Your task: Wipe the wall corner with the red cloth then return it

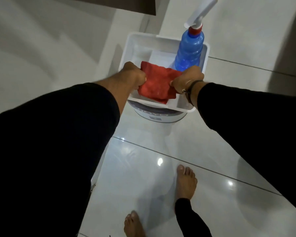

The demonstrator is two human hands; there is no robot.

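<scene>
A folded red cloth lies over the near part of a white plastic tray, its lower corner hanging across the front rim. My left hand grips the cloth's left edge. My right hand pinches its right edge. Both arms wear black sleeves. The wall corner rises to the left of the tray, pale and in shadow.
A blue spray bottle with a white trigger head stands in the tray's far right section. The tray rests on a round white bucket. Glossy white floor tiles lie below, with my bare feet near the bottom. A dark panel hangs at the top.
</scene>
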